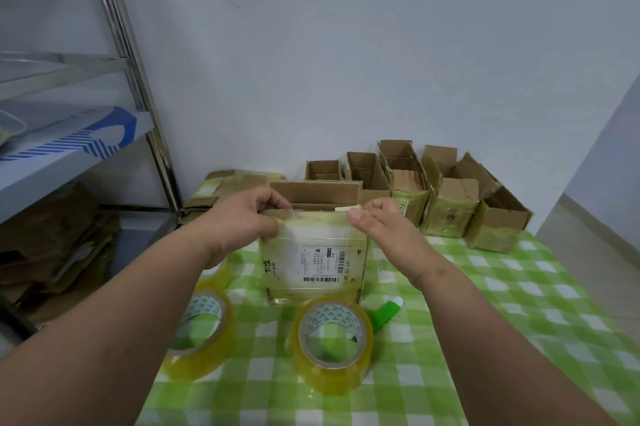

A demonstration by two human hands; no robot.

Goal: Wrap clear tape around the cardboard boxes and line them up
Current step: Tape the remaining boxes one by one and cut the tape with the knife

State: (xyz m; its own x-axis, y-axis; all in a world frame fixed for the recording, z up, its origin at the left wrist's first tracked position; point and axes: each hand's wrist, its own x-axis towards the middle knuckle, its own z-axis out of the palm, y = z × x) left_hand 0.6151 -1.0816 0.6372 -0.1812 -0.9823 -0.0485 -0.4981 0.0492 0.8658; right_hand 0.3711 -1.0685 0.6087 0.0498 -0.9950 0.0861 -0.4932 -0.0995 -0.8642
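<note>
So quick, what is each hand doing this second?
Left hand: pinching the near top edge of the taped cardboard box.
Right hand: pinching the same edge, near its right corner.

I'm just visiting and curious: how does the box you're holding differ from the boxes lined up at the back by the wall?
The held box stands near the table's middle, gripped at its top edge by the left hand and right hand; the back boxes stand untouched in a row along the wall. The held box shows a white printed label; no such label shows on the back boxes. All are brown cardboard, open-topped, with yellowish tape on their sides.
</note>
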